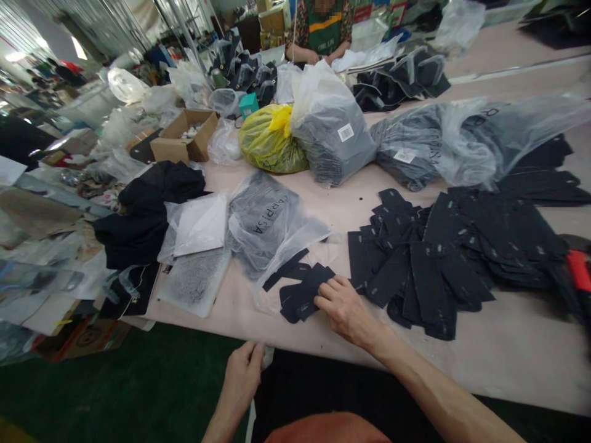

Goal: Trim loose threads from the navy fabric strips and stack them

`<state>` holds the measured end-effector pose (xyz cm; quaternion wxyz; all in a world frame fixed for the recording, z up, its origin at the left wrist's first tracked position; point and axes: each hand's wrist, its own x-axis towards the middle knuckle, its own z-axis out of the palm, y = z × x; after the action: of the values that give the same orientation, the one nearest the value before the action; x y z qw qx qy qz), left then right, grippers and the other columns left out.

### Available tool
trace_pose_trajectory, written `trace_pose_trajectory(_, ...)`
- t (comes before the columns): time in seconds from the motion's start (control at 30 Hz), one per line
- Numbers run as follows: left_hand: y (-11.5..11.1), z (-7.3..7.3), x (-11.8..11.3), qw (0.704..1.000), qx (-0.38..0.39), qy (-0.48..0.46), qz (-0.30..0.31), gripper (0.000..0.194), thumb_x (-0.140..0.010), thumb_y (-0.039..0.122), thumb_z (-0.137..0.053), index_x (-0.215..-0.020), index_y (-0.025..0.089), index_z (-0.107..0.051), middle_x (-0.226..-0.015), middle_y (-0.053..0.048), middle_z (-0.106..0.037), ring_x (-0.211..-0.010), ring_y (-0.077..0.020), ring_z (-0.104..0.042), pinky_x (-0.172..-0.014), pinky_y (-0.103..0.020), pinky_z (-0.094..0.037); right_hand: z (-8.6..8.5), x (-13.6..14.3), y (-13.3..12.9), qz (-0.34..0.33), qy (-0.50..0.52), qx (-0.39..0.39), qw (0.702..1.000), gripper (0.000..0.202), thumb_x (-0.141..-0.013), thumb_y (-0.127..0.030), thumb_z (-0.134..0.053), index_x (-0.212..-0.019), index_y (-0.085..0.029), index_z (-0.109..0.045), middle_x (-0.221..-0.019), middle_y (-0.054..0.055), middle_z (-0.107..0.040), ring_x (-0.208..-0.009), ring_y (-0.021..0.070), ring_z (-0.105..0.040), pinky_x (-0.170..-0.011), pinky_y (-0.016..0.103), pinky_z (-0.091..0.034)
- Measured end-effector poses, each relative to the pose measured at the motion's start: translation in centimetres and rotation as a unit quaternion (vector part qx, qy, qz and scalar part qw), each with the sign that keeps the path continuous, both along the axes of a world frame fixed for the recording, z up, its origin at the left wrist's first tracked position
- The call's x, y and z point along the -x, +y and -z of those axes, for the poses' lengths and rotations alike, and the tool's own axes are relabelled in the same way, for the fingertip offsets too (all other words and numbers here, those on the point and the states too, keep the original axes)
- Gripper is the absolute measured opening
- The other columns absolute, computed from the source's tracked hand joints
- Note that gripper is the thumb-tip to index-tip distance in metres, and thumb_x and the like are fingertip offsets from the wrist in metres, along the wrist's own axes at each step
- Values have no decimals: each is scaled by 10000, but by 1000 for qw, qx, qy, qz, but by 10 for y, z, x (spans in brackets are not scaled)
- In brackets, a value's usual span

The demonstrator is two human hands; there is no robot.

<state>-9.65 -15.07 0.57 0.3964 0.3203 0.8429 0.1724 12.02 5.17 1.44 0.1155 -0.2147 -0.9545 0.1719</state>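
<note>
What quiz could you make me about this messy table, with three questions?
1. Fill in: the ____ hand touches the small group of dark pieces.
2. Which colour is the bag just left of the upright barcoded bag: A red, B yellow, C blue?
3. True or false: the biggest dark pile is inside a cardboard box.

Key: 1 right hand; 2 B; 3 false, the pile lies on the table.

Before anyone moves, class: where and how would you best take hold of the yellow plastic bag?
Probably grip the yellow plastic bag by its gathered neck, coming from above. The neck bunches narrowly at the top, offering a handle, while the body is broad and rounded, and a labelled clear plastic bag crowds its right side in the picture.
</note>
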Motion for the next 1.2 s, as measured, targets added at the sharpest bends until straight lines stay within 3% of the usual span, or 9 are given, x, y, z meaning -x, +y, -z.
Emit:
trace_pose_trajectory(0.17, 60, -33, -53, 901, -111, -360, -214, 586, -798, 681, -509, -933, 119, -610, -750, -65, -656, -542, -129, -593, -421, -206, -373, 3, -15, -25, 36, 179, -33, 983, 289, -874, -56, -412, -919, -232, -638, -952, 39, -643, -950, 197, -529, -1021, 461, -290)
trace_pose_trajectory(0.47, 108, -37, -83, 891, -101, -410, -168, 325, -639, 364, -763, -760, 146, -554, -517, 45, -555, -373, -53, -454, -377, -160, -323, 16, -27, -38, 276, 326, 66, 902, 322, -831, -101, -490, -1074, -254, -634, -1154, 103, -603, -1112, 266, -534, -993, 509, -372)
trace_pose_trajectory(0.6, 107, -40, -90, 911, -102, -378, -129, 305, -675, 377, -732, -759, 159, -536, -535, 50, -560, -412, -71, -494, -412, -173, -380, 13, -28, -36, 434, 413, 378, 706, 339, -831, -283, -577, -1161, -206, -567, -1115, 123, -632, -940, 247, -623, -832, 434, -503)
trace_pose_trajectory(0.67, 106, -39, -94, 922, -104, -358, -106, 284, -705, 381, -705, -774, 160, -542, -553, 43, -573, -427, -79, -504, -434, -189, -404, 10, -27, -35, 436, 421, 546, 579, 368, -815, -397, -618, -1121, -197, -571, -949, 87, -681, -735, 210, -639, -664, 364, -523)
trace_pose_trajectory(0.73, 106, -35, -97, 932, -100, -343, -58, 243, -750, 374, -660, -787, 157, -558, -566, 28, -584, -448, -94, -521, -465, -212, -428, 8, -28, -31, 402, 405, 637, 519, 401, -753, -434, -691, -1046, -178, -599, -821, 62, -695, -643, 193, -629, -597, 323, -507)
trace_pose_trajectory(0.9, 112, -17, -84, 983, -152, -31, 97, 177, -855, 294, -538, -906, 153, -632, -824, -74, -655, -761, -197, -629, -723, -341, -504, 7, -52, -2, 441, 385, 541, 604, 386, -682, -415, -735, -960, -169, -630, -806, 65, -703, -719, 223, -655, -695, 367, -540)
trace_pose_trajectory(1.0, 116, -3, -68, 948, -157, 212, 179, 275, -803, 275, -630, -1051, 157, -635, -1059, -118, -614, -1034, -280, -570, -904, -429, -457, 4, -82, 27, 547, 309, 281, 726, 488, -735, -401, -679, -1147, -152, -601, -994, 129, -680, -907, 291, -648, -848, 484, -508)
trace_pose_trajectory(1.1, 117, 7, -57, 922, -118, 278, 241, 319, -802, 274, -641, -1093, 145, -627, -1053, -117, -599, -1049, -289, -546, -917, -437, -454, -4, -99, 40, 578, 230, 11, 783, 527, -744, -332, -668, -1220, -126, -570, -1239, 201, -575, -1182, 364, -515, -1004, 563, -388)
trace_pose_trajectory(1.2, 117, 13, -54, 911, -116, 291, 267, 236, -860, 180, -521, -1066, 148, -631, -1017, -107, -601, -996, -249, -563, -906, -391, -461, -6, -87, 30, 519, 243, 47, 818, 393, -802, -320, -598, -1153, -144, -609, -1140, 162, -632, -1065, 304, -589, -940, 480, -461)
